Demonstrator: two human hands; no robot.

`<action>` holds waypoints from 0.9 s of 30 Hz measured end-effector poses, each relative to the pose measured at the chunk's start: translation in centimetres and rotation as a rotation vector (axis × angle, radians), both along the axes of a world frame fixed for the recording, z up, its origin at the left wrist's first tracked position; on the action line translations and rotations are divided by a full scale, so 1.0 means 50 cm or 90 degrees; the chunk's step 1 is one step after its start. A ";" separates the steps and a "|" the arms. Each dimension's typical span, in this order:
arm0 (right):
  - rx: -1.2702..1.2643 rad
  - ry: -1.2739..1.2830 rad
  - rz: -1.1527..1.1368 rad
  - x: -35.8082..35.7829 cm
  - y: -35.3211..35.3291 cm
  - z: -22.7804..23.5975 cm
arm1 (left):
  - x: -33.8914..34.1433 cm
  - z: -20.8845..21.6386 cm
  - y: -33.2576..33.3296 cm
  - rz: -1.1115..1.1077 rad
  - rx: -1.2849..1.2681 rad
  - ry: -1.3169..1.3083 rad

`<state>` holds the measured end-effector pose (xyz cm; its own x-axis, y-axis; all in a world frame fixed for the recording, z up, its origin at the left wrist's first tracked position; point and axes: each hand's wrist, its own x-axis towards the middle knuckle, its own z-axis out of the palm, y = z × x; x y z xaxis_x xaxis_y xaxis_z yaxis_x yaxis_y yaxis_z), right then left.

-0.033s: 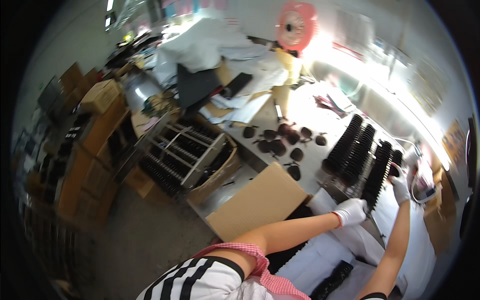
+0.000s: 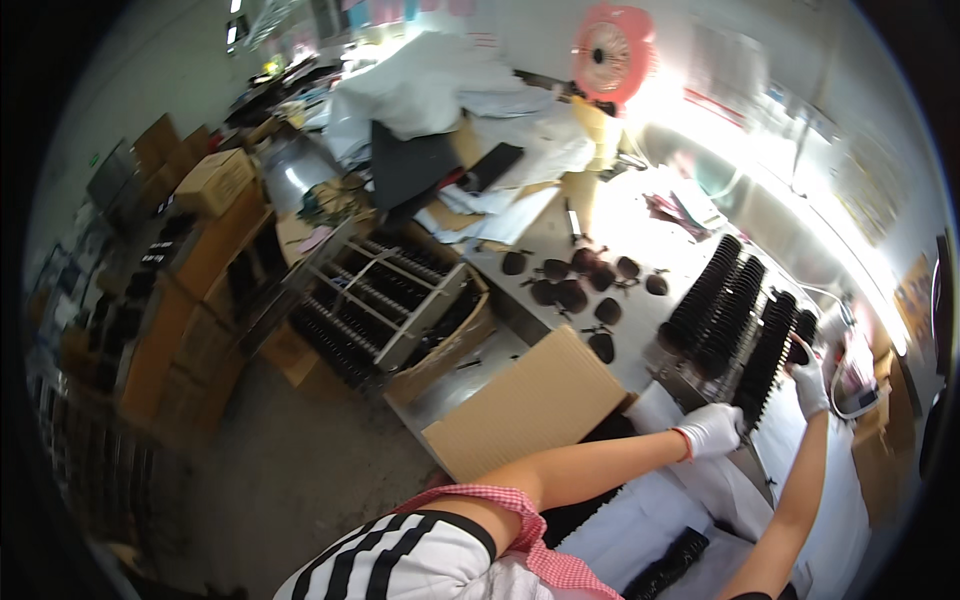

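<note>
My left hand (image 2: 714, 431), in a white glove, has its fingers curled in at the near end of a long row of black, closely stacked pieces (image 2: 765, 355) on a rack. What those fingers grip, if anything, is hidden. At the right side of the same rack my right hand (image 2: 808, 380), gloved with bare fingertips, is closed on a dark rounded piece (image 2: 798, 352) that looks like a sunglasses lens. Two more black rows (image 2: 728, 310) stand just left of it. Several dark sunglasses (image 2: 571, 295) lie loose on the table farther left.
A flat cardboard sheet (image 2: 525, 405) lies left of my left forearm. Beyond it stands a box with a metal rack (image 2: 395, 300) of dark pieces. A pink fan (image 2: 612, 55) and a bright lamp strip (image 2: 790, 195) are at the back. A black strip (image 2: 668, 565) rests on white cloth near me.
The whole view has shifted slightly, so things appear a little farther right and lower. Both hands stay at the same black row, with no clear change in grip.
</note>
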<state>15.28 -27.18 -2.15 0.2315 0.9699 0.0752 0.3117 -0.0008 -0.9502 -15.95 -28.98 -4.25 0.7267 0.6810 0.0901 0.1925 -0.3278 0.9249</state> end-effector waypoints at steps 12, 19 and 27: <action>0.216 -0.670 -0.224 -0.052 -0.004 -0.113 | 0.020 -0.034 0.014 -0.032 -0.008 -0.014; 0.235 -0.410 -0.303 -0.228 -0.103 0.080 | -0.029 0.059 -0.006 -0.094 -0.605 -0.313; 0.133 -0.418 -0.042 -0.359 -0.223 0.108 | -0.047 0.117 -0.040 0.021 -0.837 -0.403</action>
<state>-2.64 -38.31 3.26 0.1318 0.9052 0.4041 0.8277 0.1238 -0.5474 -18.31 -30.96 1.62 0.7857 0.5381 -0.3053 -0.3613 0.7997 0.4795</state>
